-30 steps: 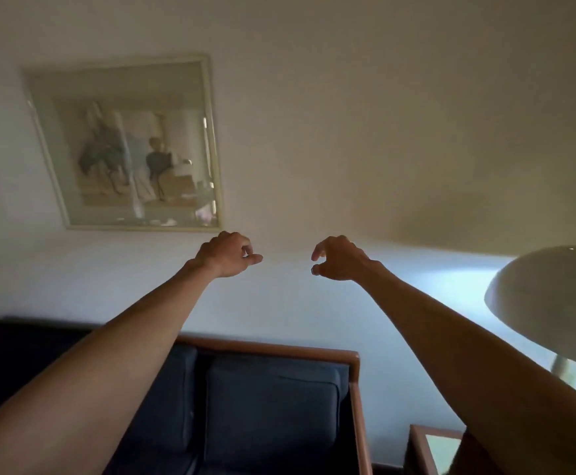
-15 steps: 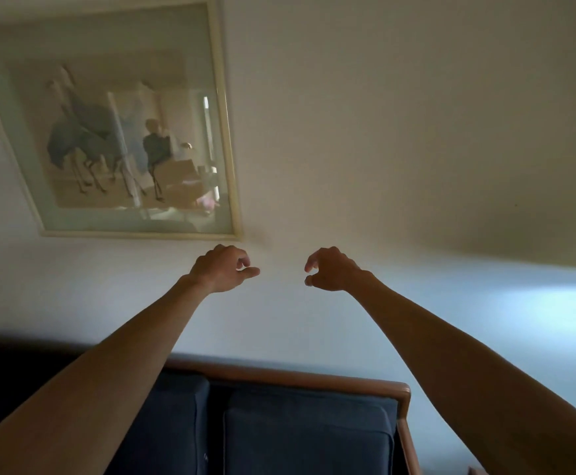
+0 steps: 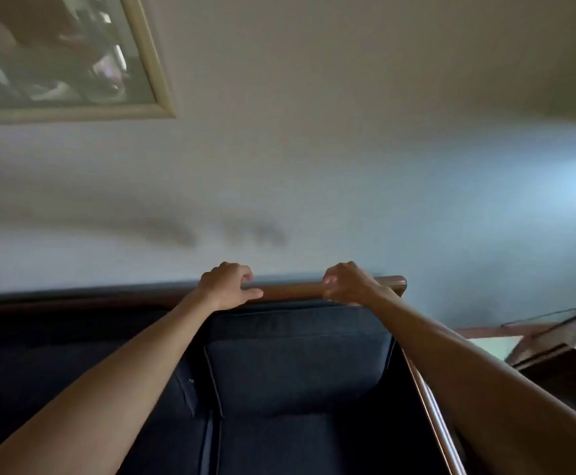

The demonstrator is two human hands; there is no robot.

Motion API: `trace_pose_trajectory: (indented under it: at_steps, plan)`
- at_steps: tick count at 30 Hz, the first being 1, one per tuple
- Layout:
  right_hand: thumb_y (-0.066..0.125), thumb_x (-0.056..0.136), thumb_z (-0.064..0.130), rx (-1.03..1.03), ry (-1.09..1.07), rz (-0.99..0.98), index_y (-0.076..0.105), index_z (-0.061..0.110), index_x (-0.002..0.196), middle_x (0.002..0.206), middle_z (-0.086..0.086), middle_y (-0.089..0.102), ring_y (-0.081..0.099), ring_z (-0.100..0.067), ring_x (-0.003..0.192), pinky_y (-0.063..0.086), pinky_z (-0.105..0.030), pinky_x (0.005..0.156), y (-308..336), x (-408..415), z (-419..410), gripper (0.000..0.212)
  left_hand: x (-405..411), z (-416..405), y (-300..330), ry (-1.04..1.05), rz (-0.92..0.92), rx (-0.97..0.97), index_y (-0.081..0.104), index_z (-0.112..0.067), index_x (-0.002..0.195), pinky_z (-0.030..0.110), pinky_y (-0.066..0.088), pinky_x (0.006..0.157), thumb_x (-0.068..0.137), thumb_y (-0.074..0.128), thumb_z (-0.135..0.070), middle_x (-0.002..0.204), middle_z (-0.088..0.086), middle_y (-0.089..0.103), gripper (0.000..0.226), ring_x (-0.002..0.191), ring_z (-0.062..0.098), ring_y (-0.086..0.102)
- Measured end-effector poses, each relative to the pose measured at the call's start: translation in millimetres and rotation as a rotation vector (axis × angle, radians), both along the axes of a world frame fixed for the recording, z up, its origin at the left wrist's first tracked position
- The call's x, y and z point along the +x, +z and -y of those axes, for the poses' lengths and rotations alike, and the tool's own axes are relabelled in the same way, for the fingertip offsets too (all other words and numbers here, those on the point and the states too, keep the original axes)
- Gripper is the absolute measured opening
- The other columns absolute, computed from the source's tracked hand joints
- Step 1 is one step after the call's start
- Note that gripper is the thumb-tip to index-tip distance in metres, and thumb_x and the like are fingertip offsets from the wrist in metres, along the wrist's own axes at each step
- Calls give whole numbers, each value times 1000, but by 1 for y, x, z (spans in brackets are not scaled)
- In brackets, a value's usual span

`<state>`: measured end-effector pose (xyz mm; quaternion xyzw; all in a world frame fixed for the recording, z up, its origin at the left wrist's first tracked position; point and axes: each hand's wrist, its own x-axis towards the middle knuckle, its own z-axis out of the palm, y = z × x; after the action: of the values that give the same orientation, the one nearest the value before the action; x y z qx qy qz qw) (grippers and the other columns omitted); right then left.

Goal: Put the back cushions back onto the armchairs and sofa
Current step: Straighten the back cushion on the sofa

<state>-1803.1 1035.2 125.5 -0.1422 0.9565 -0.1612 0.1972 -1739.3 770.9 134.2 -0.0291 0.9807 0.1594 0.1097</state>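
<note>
A dark blue back cushion (image 3: 297,365) stands upright at the right end of the sofa, against its wooden top rail (image 3: 290,290). My left hand (image 3: 226,286) is at the cushion's top left corner and my right hand (image 3: 348,284) at its top right corner, both level with the rail. The fingers of both hands are loosely curled, and I see nothing held in either. A second dark back cushion (image 3: 74,354) fills the sofa's left part, deep in shadow. The blue seat cushion (image 3: 314,447) lies below.
The sofa's wooden right armrest (image 3: 430,413) runs toward me under my right forearm. A wooden side table (image 3: 561,341) stands to the right of the sofa. A framed picture (image 3: 149,63) hangs on the white wall at upper left.
My view has tipped down toward the sofa. Both hands have dropped from mid-air in front of the wall to the top of the right back cushion. The lamp shade has left the view.
</note>
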Motion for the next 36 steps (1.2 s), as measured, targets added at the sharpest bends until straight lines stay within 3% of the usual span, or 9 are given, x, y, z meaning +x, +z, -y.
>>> trace_pose_trajectory:
  at_steps: [3, 6, 9, 12, 15, 21, 30, 36]
  plan:
    - [74, 73, 35, 136, 44, 7, 58, 25, 130, 134, -2, 58, 55, -27, 123, 48, -40, 93, -64, -8, -15, 61, -5, 6, -72, -41, 104, -31, 56, -27, 128, 40, 48, 94, 72, 73, -62, 133, -5, 57, 68, 121, 19, 54]
    - [82, 67, 47, 331, 158, 12, 34, 23, 147, 150, -1, 38, 35, -27, 139, 35, -57, 107, -122, -17, -34, 96, -6, 9, -134, -58, 184, -110, 39, -28, 143, 48, 41, 104, 63, 78, -63, 152, -3, 37, 96, 137, 22, 39]
    - [85, 56, 56, 446, 204, -14, 16, 23, 153, 157, -3, 23, 20, -29, 145, 26, -67, 109, -169, -27, -53, 124, -9, 13, -180, -81, 245, -206, 21, -30, 152, 54, 32, 109, 55, 81, -63, 161, -2, 18, 118, 145, 24, 24]
    - [85, 49, 62, 481, 245, -18, 3, 23, 155, 157, -5, 19, 17, -29, 147, 19, -69, 111, -195, -30, -65, 139, -7, 16, -207, -117, 209, -307, 13, -31, 153, 55, 30, 107, 46, 83, -67, 159, 1, 15, 133, 141, 27, 29]
    - [86, 47, 62, 473, 262, -81, 4, 22, 154, 150, -6, 30, 25, -31, 142, 14, -70, 111, -209, -25, -69, 140, -3, 9, -216, -127, 149, -421, 17, -28, 151, 52, 34, 98, 41, 83, -67, 151, 2, 28, 134, 130, 27, 40]
    - [79, 46, 63, 397, 272, -222, 26, 21, 146, 137, -4, 45, 39, -29, 128, 28, -66, 104, -202, 2, -84, 121, 17, 0, -202, -124, 30, -454, 38, -24, 133, 45, 34, 84, 40, 83, -63, 124, -6, 57, 110, 116, 19, 49]
    - [78, 42, 60, 360, 243, -219, 30, 25, 142, 130, 0, 47, 41, -27, 124, 37, -65, 96, -201, 3, -92, 116, 20, -6, -197, -132, 27, -413, 41, -26, 129, 44, 35, 82, 37, 83, -60, 123, -8, 58, 107, 114, 19, 50]
    - [81, 46, 59, 348, 225, -173, 22, 30, 144, 134, 3, 42, 36, -24, 128, 39, -66, 95, -199, -9, -100, 119, 7, -12, -199, -125, 46, -360, 37, -28, 131, 46, 35, 84, 39, 83, -59, 126, -10, 56, 107, 117, 19, 48]
